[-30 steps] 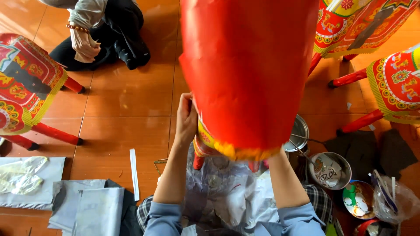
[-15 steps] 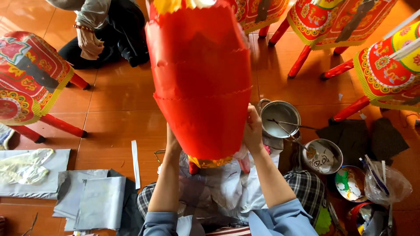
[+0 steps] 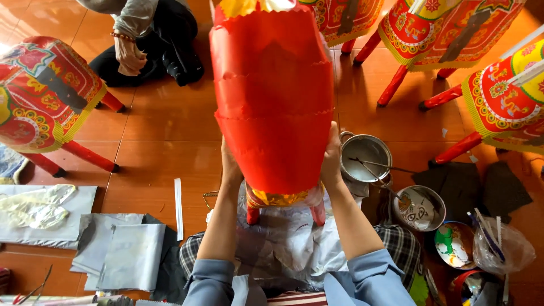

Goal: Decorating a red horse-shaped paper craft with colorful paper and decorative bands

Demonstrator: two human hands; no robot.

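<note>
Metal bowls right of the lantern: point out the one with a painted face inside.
The smaller metal bowl, nearer the person. The larger pot beside the right hand holds only sticks.

both arms stretched up mid-frame, left hand (image 3: 229,165) and right hand (image 3: 331,156) raised about level, palms facing inward, blue sleeves at the bottom edge

Red paper lantern frame (image 3: 272,102) held at centre: one.
Similar decorated red lanterns on legs: four — one (image 3: 39,96) at 9 o'clock, three (image 3: 447,28) at 1–2 o'clock.
Metal pots: two (image 3: 365,156) (image 3: 419,207), 3–4 o'clock.
Grey paper sheets (image 3: 122,255), 8 o'clock: several, exact number unclear.
Other person's hand (image 3: 129,56), 11 o'clock: one.
</note>
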